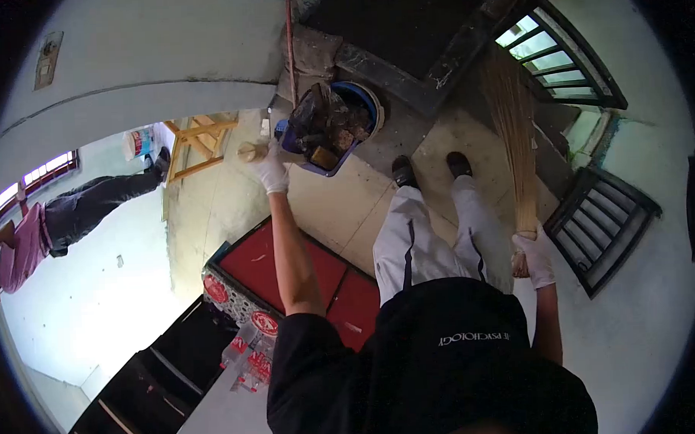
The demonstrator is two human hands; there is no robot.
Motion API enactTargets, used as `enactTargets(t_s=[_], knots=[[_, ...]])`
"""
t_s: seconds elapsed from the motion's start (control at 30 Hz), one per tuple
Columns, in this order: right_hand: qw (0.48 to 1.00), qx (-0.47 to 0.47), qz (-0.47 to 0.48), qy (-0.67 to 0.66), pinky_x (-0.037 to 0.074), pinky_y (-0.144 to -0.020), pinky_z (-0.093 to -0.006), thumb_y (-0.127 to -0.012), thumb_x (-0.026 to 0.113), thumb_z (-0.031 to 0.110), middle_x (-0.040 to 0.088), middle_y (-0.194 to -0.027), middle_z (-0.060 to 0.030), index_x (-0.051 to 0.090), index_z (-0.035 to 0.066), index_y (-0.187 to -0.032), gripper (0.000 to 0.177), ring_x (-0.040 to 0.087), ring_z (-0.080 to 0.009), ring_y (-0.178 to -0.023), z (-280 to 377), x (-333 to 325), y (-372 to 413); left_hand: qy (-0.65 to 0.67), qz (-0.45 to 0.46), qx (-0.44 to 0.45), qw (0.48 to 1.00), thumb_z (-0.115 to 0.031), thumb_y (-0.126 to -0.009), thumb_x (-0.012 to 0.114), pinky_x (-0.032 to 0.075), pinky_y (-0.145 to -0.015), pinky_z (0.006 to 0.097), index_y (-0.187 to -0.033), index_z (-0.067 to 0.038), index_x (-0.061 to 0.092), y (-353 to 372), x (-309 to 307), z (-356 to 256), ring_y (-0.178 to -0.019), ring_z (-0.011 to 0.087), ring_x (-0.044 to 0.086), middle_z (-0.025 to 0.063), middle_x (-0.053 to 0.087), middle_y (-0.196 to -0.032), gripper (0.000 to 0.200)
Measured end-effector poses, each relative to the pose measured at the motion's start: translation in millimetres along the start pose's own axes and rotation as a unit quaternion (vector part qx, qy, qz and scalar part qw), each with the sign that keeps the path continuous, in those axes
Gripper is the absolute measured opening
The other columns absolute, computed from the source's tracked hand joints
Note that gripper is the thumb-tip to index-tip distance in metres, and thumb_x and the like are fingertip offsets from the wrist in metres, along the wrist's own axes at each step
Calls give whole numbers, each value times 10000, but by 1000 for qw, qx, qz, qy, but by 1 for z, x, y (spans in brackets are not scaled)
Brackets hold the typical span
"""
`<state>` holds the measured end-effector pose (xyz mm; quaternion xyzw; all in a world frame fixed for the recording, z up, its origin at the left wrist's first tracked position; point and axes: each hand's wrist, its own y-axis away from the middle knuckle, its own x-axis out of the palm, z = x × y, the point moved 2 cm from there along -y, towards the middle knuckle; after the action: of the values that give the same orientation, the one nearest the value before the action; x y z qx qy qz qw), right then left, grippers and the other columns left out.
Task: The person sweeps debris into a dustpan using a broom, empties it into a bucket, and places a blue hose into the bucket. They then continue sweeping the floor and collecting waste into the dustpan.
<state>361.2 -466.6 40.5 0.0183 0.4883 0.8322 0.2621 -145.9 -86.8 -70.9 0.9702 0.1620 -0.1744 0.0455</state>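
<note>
My right hand (536,258), in a white glove, is wrapped around the bound end of a stick broom (523,157). The bristles fan out away from me over the floor. My left hand (272,172), also gloved, is stretched out with its fingers closed around a small, round beige thing (250,151), whose kind I cannot make out. Just right of that hand is a blue-rimmed bin (376,109), with a dark blue container (323,170) at its near side. Rubbish (340,125), including dark plastic and brownish pieces, fills them.
A red-topped box (246,259) lies near my left arm, beside plastic bottles (249,358) and a black rack (139,400). Black metal grilles (608,215) stand at right. Beyond a doorway are a wooden stand (200,149) and another person (94,203).
</note>
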Motion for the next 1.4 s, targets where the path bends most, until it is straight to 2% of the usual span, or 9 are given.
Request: enactTargets(t_s=[0.23,0.37,0.57,0.77,1.1,1.17,1.3,1.33,1.4], knots=[[998,29,25,-45,523,-509,-273,-832,706,96,573,-886,-35,447,68,-1384,611,593,-109,-638,-1,39,13,20,33,8,999,23,-838,709,466,-702,280,-892,-41,560,41,2,-67,-763,114,517,-1,553,-843,171],[999,31,3,-10,530,-526,-272,-829,715,97,584,-920,-39,453,56,-1383,614,597,-117,-677,-1,45,17,36,35,-18,999,22,-851,699,466,-717,271,-908,-52,551,39,-14,-34,-782,110,515,-3,546,-853,175],[1000,12,10,-2,531,-548,-272,-836,720,102,595,-954,-46,466,48,-1373,597,605,-123,-703,12,45,18,32,-30,-21,999,26,-842,699,465,-735,269,-939,-50,537,49,-11,-74,-788,110,524,3,566,-883,203],[1000,-8,15,0,528,-541,-277,-847,710,84,597,-970,-54,442,58,-1402,617,605,-129,-689,-13,30,1,28,20,6,999,-35,-841,732,469,-708,296,-884,-44,598,18,-25,-55,-766,128,552,17,599,-848,141],[1000,-2,-12,3,541,-557,-290,-847,707,75,606,-984,-46,404,54,-1441,667,605,-128,-742,-32,21,9,-74,123,7,990,-48,-847,707,481,-750,303,-980,2,636,31,44,-82,-816,137,583,30,645,-902,159],[999,14,-16,-46,534,-578,-280,-844,707,72,605,-989,-31,422,52,-1426,648,594,-120,-755,-34,21,7,-100,106,57,988,-95,-832,716,488,-767,313,-995,25,646,19,70,-74,-829,141,603,60,661,-903,214],[999,-10,3,-39,530,-621,-277,-839,707,70,602,-999,-23,444,52,-1411,630,590,-115,-791,-58,13,-13,-239,101,118,958,-117,-801,685,515,-740,352,-968,46,647,27,95,-105,-812,182,658,118,701,-899,236],[999,-18,-13,-33,524,-640,-278,-838,706,76,601,-1000,-24,457,48,-1400,615,585,-114,-797,-55,14,-5,-163,101,151,970,-140,-801,682,516,-715,373,-934,46,660,21,97,-99,-792,192,671,142,705,-861,230],[1000,6,-13,-18,517,-659,-279,-838,705,82,599,-1001,-26,470,43,-1389,601,579,-113,-804,-74,10,23,-193,131,100,967,-135,-795,680,497,-693,361,-879,36,637,14,90,-92,-737,179,621,104,668,-805,195]])
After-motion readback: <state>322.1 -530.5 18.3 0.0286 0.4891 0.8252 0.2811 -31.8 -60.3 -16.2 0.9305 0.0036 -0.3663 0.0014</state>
